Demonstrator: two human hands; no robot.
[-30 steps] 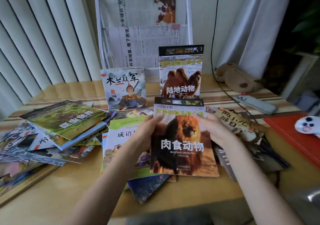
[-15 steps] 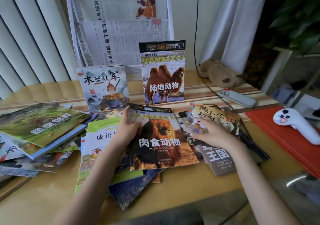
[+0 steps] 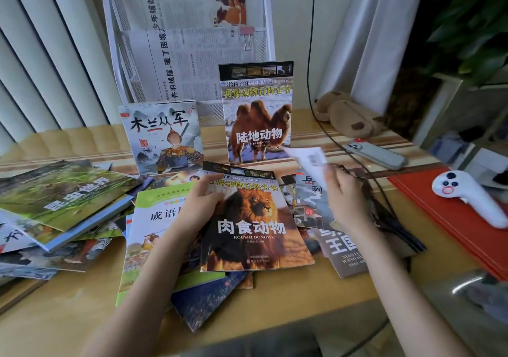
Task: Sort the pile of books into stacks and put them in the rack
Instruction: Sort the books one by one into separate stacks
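Now left hand (image 3: 199, 205) grips the lion book (image 3: 253, 224); right hand (image 3: 343, 191) grips a lifted white-backed book (image 3: 308, 158).

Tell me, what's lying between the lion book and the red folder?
In the head view, between the lion book and the red folder lies a heap of overlapping books, with the right hand above them lifting a blurred white sheet.
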